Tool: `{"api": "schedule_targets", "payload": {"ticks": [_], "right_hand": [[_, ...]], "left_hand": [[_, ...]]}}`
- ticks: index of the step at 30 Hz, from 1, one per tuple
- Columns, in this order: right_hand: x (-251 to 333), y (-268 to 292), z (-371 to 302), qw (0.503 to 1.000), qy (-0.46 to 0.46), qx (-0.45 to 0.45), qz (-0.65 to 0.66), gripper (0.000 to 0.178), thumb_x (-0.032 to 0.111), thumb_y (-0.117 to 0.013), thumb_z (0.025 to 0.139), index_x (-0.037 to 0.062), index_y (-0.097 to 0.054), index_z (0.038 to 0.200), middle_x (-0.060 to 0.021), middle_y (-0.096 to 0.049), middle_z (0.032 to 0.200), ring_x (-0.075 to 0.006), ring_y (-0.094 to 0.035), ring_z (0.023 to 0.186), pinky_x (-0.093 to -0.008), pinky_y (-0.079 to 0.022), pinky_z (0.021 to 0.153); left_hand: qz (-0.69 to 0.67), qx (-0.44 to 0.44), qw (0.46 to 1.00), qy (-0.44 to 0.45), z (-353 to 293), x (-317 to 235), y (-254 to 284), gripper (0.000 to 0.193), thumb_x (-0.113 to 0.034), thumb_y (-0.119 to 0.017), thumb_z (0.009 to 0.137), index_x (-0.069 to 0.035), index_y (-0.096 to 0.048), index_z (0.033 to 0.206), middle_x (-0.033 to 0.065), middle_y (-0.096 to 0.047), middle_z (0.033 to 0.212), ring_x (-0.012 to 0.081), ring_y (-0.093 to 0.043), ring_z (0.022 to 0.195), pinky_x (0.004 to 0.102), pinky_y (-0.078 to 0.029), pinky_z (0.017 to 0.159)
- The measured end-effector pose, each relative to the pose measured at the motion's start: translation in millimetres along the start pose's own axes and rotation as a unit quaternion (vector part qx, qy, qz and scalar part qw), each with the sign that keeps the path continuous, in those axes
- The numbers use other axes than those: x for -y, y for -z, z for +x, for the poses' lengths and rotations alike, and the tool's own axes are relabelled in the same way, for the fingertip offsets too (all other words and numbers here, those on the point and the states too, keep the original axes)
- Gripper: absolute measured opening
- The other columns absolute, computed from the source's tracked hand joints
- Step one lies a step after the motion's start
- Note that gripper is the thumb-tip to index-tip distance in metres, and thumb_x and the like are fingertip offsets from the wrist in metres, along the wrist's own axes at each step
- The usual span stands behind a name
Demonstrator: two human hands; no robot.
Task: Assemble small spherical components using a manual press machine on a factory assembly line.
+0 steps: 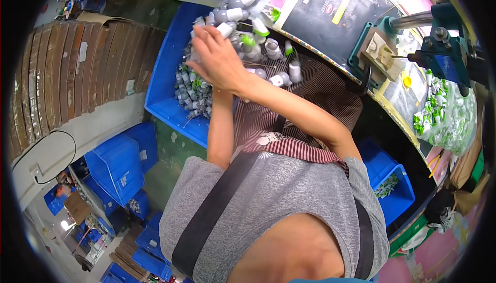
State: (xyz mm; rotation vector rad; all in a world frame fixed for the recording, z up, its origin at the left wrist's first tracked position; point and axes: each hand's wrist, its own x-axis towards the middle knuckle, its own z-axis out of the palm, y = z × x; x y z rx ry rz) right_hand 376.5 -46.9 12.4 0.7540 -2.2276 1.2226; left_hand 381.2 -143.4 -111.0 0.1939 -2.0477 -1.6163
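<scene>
A heap of grey-and-white plastic parts with bright green tabs (pixel 235 14) lies over the edge of a blue bin (pixel 164 71) and onto my striped apron (pixel 325 84). My right hand (pixel 219 58) reaches across to the left, its fingers stretched out and apart against the near left side of the heap. Beneath the right wrist my left forearm (pixel 221 128) comes up, and the left hand is hidden behind the right one and the parts. Inside the bin lie many smaller white, grey and green pieces (pixel 191 92).
On the right, a green bench press (pixel 444 40) stands on the worktable beside a clear bag of green-and-white parts (pixel 454 118). Stacked flat cardboard (pixel 77 66) lines the left. More blue bins stand at lower left (pixel 116 164) and under the table (pixel 398 195).
</scene>
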Motion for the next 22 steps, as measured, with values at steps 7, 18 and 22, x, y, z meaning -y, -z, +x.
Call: {"api": "schedule_targets", "payload": {"ticks": [7,18,22], "right_hand": [[4,-30,-31,0.991,-0.025,0.124,0.034,0.047,0.031,-0.074,0.085,-0.0005,-0.056,0.115,-0.0224,-0.049,0.145,-0.0364,-0.05,0.133,-0.0458,-0.058,0.087],[-15,65,-63,0.999,0.049,0.003,0.007,0.032,0.022,-0.08,0.081,0.003,-0.066,0.104,-0.0111,-0.071,0.114,-0.0253,-0.067,0.097,-0.0366,-0.054,0.078],[-30,127,-68,0.991,0.041,-0.11,-0.062,0.024,0.026,-0.078,0.085,0.0073,-0.069,0.096,-0.0072,-0.072,0.111,-0.0251,-0.066,0.093,-0.0375,-0.053,0.077]], "left_hand": [[0.012,0.079,0.987,0.138,-18,19,68,0.048,-0.041,-0.058,0.102,0.002,-0.06,0.123,0.0147,-0.064,0.118,0.0228,-0.065,0.099,0.0347,-0.052,0.084],[0.633,0.056,0.761,0.128,13,-23,72,0.058,-0.048,-0.057,0.1,0.001,-0.053,0.13,0.0262,-0.059,0.122,0.0398,-0.069,0.092,0.05,-0.055,0.081],[0.477,0.175,0.845,-0.169,5,-47,48,0.074,-0.054,-0.07,0.089,-0.01,-0.045,0.143,0.0161,-0.039,0.151,0.0468,-0.057,0.124,0.0599,-0.045,0.102]]}}
